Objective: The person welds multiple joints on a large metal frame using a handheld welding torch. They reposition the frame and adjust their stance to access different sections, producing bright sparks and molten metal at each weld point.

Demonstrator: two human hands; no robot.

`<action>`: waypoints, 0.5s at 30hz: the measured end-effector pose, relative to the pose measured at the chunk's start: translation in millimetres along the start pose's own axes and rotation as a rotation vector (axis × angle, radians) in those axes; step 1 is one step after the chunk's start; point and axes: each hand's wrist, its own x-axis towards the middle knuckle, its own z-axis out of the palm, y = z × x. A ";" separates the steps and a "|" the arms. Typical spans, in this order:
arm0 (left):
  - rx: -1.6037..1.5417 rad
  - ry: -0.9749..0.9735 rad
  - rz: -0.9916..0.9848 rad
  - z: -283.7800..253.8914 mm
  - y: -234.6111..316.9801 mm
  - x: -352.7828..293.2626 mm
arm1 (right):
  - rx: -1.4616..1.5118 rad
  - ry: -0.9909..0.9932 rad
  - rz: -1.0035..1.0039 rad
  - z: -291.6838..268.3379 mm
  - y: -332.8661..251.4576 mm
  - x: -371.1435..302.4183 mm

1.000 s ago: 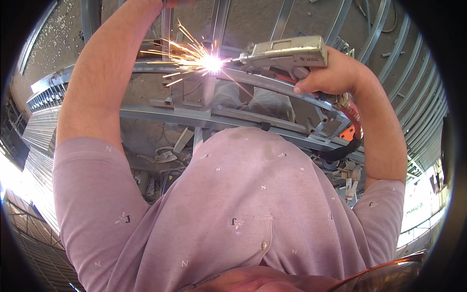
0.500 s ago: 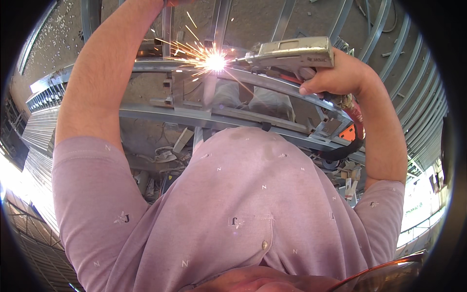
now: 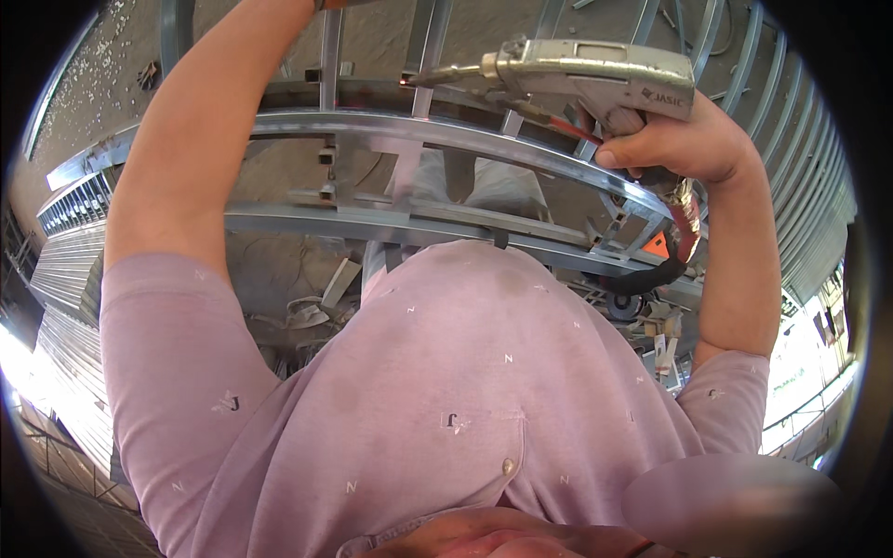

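My right hand (image 3: 684,144) is wrapped round the grip of a silver welding gun (image 3: 605,74), its thumb along the near side. The gun points left, and its thin nozzle ends beside an upright metal bar of the frame (image 3: 372,126). A small red glow shows at the tip, with no sparks. From the gun's rear a hose (image 3: 686,219) in worn red and black covering curves down. My left arm (image 3: 181,158) reaches up and forward past the frame. Only a sliver of the left hand shows at the top edge, so its fingers are hidden.
A lower metal rail (image 3: 307,221) crosses in front of my belly. Long curved metal bars (image 3: 791,139) line the right side, and stacked metal profiles (image 3: 70,270) lie at the left. Scraps, an angle grinder (image 3: 625,305) and an orange object (image 3: 657,244) sit below the frame.
The bright arc and flying sparks have gone out. My right hand has lifted the welding gun up and away from the curved rail. The left arm has hardly moved.
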 end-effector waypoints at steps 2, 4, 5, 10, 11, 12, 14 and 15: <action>0.042 0.012 -0.041 -5.9 -9.1 -19.1 | 0.004 -0.045 0.020 6.0 -12.7 5.3; 0.122 -0.046 0.005 -13.5 -27.8 -42.0 | -0.023 -0.034 -0.040 20.4 -20.1 12.2; 0.162 -0.078 0.027 -15.2 -36.6 -48.9 | -0.019 -0.060 -0.050 25.7 -20.8 18.0; -0.027 -0.070 0.058 -24.1 -46.9 -62.7 | -0.020 -0.159 0.083 51.7 -39.7 57.3; -0.035 -0.057 0.044 -20.3 -47.4 -65.5 | -0.034 -0.186 0.127 56.0 -41.7 65.5; -0.044 -0.039 0.036 -16.6 -47.9 -65.2 | 0.012 -0.190 0.091 60.6 -43.8 68.8; -0.033 -0.019 0.031 -11.7 -49.3 -68.4 | -0.048 -0.207 0.099 65.5 -42.0 82.5; -0.030 -0.010 0.029 -11.5 -47.2 -67.9 | -0.076 -0.216 0.105 67.1 -41.3 87.6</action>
